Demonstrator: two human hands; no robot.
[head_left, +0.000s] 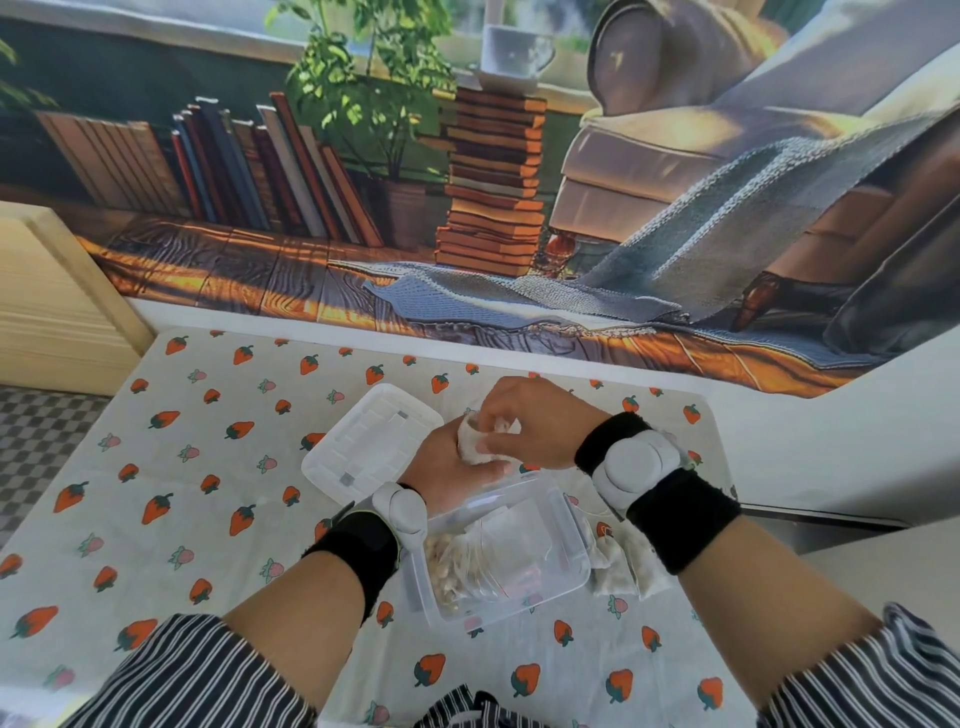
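Note:
Both hands meet over the middle of the table, just beyond a clear plastic box (563, 525). My left hand (447, 470) holds a small white cloth pouch (470, 441) from below. My right hand (535, 421) comes in from above and pinches the pouch's top with curled fingers. Inside the clear box lie a plastic bag of pale nuts or seeds (457, 566) and flat white sachets (514, 530). Most of the pouch is hidden between the two hands.
The box's white lid (363, 447) lies upside down to the left of the hands. Two filled cloth pouches (623, 566) rest right of the box. A strawberry-print cloth (182, 493) covers the table, and a printed wall hanging (467, 208) stands behind it.

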